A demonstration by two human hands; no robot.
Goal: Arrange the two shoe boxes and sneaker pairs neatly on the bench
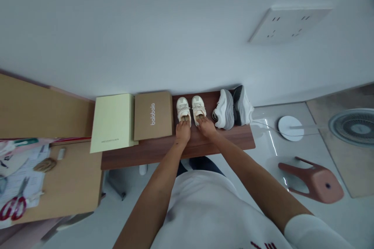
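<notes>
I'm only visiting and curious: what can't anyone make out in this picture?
All in the head view:
Heels of the small cream sneakers: covered by the left hand and right hand.
Insides of the balabala box and pale green box: hidden by their closed tops.
Writing on the papers: too small and blurred.
Fan: cut off by the right edge.
Shirt print: cut off by the bottom edge.

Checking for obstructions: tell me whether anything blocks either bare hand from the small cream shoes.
Nothing visible does: the left hand holds the heel of the left cream shoe, the right hand that of the right cream shoe. A brown cardboard box stands left, white-and-grey sneakers right.
</notes>
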